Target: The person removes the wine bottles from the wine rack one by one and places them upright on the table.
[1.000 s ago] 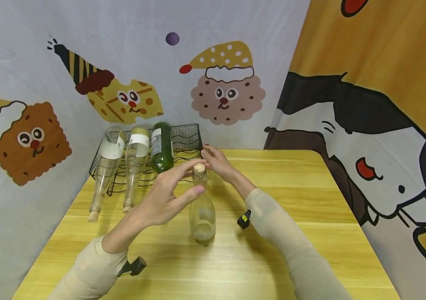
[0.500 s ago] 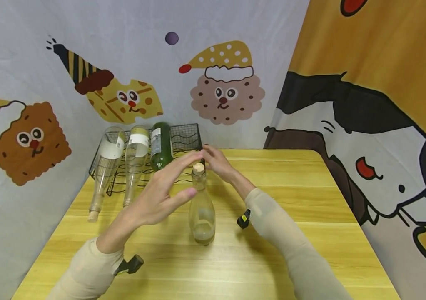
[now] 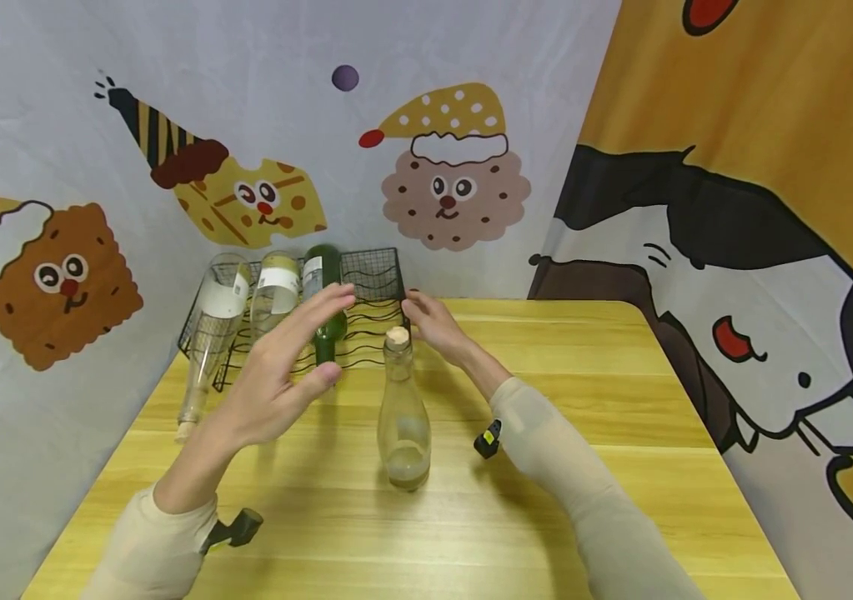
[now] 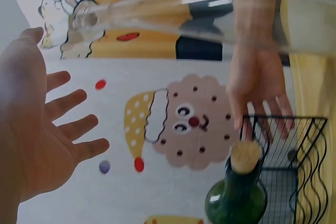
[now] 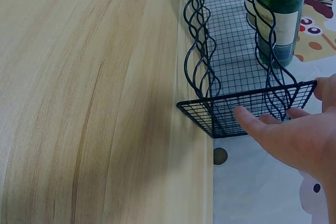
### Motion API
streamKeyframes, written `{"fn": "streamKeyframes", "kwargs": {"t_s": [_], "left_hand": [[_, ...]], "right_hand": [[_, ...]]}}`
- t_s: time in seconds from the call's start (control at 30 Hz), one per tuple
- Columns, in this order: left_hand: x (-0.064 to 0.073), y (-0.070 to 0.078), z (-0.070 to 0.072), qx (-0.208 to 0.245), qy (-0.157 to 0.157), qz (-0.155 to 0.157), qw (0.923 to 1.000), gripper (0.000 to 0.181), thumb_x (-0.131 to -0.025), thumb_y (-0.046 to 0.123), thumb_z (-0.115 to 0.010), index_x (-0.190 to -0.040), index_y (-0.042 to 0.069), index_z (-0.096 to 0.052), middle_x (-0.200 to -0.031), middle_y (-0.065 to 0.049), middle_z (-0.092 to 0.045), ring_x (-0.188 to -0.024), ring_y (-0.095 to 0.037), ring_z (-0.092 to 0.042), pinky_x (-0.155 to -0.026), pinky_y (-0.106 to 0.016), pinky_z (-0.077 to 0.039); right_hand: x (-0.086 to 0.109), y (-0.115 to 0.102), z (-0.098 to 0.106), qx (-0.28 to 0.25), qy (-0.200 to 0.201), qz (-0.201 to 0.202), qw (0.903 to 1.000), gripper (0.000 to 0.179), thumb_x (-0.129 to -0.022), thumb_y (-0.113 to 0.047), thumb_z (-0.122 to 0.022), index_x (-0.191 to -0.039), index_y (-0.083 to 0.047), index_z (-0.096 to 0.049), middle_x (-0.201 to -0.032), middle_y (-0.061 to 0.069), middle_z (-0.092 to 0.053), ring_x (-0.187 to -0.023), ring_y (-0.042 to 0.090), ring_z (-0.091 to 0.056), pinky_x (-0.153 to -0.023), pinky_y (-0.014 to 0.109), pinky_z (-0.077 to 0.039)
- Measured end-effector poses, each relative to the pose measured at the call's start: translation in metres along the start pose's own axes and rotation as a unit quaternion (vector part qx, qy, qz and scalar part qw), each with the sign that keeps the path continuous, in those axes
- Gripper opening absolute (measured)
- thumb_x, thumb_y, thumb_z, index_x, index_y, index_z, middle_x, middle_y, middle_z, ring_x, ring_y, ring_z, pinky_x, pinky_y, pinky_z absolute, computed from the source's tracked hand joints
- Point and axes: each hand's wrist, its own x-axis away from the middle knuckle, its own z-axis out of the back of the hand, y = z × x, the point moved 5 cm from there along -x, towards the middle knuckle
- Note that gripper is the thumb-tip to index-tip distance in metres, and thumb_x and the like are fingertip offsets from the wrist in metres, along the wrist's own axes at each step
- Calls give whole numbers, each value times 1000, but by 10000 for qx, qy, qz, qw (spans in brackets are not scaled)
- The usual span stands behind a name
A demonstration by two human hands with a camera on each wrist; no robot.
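Wooden table (image 3: 584, 367): left hand (image 3: 272, 390) raised, fingers (image 4: 79, 128) spread apart; right hand (image 3: 437, 327) at wire rack (image 3: 373, 277), fingers apart.

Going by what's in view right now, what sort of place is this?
Probably a staged recording area: cartoon-printed fabric hangs right behind a wood-grain table, which carries a black wire rack of bottles.

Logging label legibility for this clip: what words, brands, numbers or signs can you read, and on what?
No word, brand or number is readable.
Green bottle: label print visible, too blurred.
Left clear bottle in the rack: white label, marks too small.
Middle clear bottle: white label, marks too small.
Standing bottle: barcode-like stripes in the left wrist view, no digits legible.
Backdrop: cartoons, no lettering seen.
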Motion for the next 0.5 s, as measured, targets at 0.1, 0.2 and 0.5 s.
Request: {"fn": "streamKeyframes", "kwargs": {"t_s": [0.1,0.2,0.5], "left_hand": [[5,-5,11,-116,143,101,9998,67,-117,47,-54,-170,7,-49,-181,-10,-45,-171,-32,-40,-146,-41,-27],[11,-13,21,-202,311,186,9991,63,-117,41,-56,-170,7,-51,-180,-10,-47,-171,-24,-41,-145,-35,-28],[24,-36,51,-490,868,325,9945,58,-117,35,-57,-170,11,-53,-176,-17,-52,-170,-19,-42,-143,-26,-29]], "right_hand": [[1,1,0,12,-17,3,10000,68,-124,-41,-44,-181,-7,-25,-184,20,-34,-172,38,-35,-135,64,-45],[1,2,-1,-7,-27,26,10000,69,-124,-41,-44,-180,-7,-25,-183,20,-34,-172,39,-35,-136,65,-44],[2,-1,0,102,36,44,9999,68,-124,-42,-44,-180,-7,-26,-183,19,-35,-172,38,-36,-133,61,-50]]}}
